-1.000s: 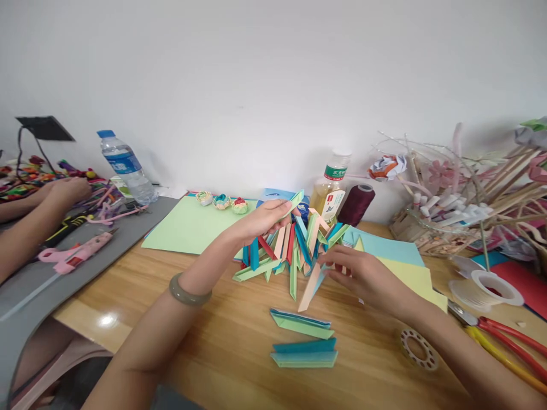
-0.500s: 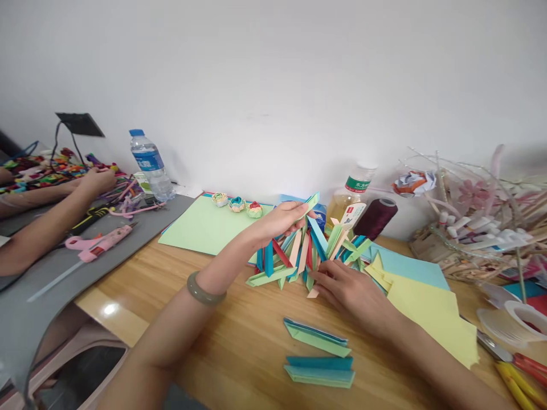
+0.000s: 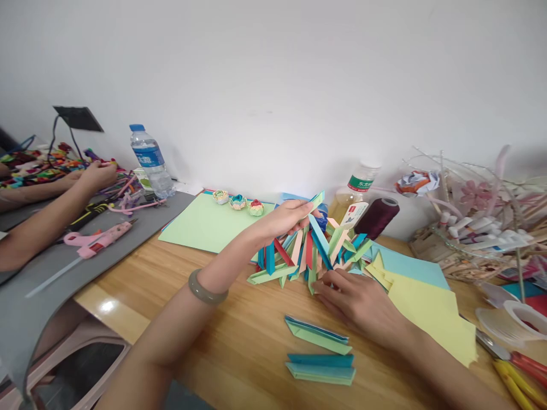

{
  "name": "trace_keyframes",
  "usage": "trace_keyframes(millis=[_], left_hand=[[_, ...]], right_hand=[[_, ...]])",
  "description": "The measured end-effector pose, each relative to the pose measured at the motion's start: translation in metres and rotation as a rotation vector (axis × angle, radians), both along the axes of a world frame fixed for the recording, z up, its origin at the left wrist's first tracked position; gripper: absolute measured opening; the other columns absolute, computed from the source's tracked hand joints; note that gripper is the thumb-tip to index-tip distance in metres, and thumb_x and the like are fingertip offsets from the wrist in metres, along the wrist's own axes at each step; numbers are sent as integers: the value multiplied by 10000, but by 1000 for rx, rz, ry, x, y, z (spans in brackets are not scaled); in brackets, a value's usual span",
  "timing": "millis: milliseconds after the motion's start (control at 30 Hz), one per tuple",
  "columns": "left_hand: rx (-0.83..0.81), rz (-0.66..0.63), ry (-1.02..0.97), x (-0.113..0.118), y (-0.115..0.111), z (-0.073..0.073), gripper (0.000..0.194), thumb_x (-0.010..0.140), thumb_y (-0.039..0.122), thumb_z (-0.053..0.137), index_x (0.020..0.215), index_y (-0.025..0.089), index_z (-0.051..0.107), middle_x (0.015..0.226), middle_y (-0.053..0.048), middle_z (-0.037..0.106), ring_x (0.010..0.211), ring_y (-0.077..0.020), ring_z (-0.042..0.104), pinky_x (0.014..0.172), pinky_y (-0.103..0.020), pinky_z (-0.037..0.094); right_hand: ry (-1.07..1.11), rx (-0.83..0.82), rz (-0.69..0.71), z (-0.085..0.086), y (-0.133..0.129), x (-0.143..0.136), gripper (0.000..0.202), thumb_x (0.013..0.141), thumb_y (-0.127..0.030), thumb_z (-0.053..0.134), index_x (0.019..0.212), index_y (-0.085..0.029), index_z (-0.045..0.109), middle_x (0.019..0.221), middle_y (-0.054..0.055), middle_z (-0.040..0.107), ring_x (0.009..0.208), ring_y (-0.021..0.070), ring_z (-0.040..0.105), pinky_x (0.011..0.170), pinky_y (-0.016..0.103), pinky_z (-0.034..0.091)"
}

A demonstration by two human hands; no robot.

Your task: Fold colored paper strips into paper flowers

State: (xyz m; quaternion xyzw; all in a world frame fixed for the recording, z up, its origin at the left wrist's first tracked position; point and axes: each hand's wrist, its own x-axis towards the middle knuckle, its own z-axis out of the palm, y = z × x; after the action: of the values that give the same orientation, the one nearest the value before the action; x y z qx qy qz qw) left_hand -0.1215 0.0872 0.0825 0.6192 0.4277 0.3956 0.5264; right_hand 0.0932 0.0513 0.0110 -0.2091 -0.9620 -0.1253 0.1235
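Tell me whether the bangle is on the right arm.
No, the bangle circles the left forearm.

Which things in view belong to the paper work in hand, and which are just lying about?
Likely in use:
- folded strip in left hand
- strip pile at right hand
- separate folded pieces in front

Probably just lying about:
- water bottle
- pink glue gun
- dark thread cone
- scissors

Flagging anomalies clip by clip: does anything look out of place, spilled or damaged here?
Nothing looks spilled. The yellow sheets lie askew over the light blue paper, edges unaligned. The folded strips form a jumbled heap, perhaps harmlessly.
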Motion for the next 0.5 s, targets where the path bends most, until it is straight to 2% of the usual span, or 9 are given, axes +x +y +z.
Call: trace_keyframes(millis=[100, 267, 400, 467, 500], left_hand=[[0, -2, 3, 0, 0, 0, 322, 875, 428, 408, 783, 150, 545, 603, 41, 386, 501, -65, 336, 480, -200, 282], [1, -6, -8, 0, 1, -1, 322, 864, 440, 417, 791, 154, 546, 603, 44, 376, 494, -65, 323, 472, -201, 276], [-3, -7, -1, 0, 1, -1, 311, 872, 422, 411, 826, 149, 552, 615, 42, 376, 496, -63, 323, 466, -198, 275], [-12, -10, -1, -1, 0, -1, 311, 872, 427, 413, 841, 152, 556, 617, 45, 371, 497, -61, 324, 466, -195, 277], [-16, -10, -2, -1, 0, 0, 312, 871, 431, 414, 843, 155, 557, 615, 47, 367, 495, -61, 322, 466, -194, 278]], right_hand=[[12, -14, -13, 0, 3, 1, 268, 917, -149, 373, 902, -195, 636, 774, 56, 626, 687, 168, 574, 534, 263, 377], [107, -155, -59, 9, 2, -1, 244, 925, -212, 395, 927, -197, 638, 826, 64, 629, 733, 160, 589, 574, 251, 405], [109, -144, -59, 18, -1, -21, 256, 923, -194, 395, 975, -196, 646, 825, 63, 637, 741, 172, 585, 564, 263, 418], [75, -106, -3, 20, 0, -37, 251, 910, -188, 424, 1048, -201, 634, 911, 69, 657, 814, 195, 590, 601, 286, 446], [49, -72, 37, 20, 1, -46, 262, 904, -189, 442, 1099, -208, 616, 1022, 71, 654, 908, 218, 583, 674, 317, 466]])
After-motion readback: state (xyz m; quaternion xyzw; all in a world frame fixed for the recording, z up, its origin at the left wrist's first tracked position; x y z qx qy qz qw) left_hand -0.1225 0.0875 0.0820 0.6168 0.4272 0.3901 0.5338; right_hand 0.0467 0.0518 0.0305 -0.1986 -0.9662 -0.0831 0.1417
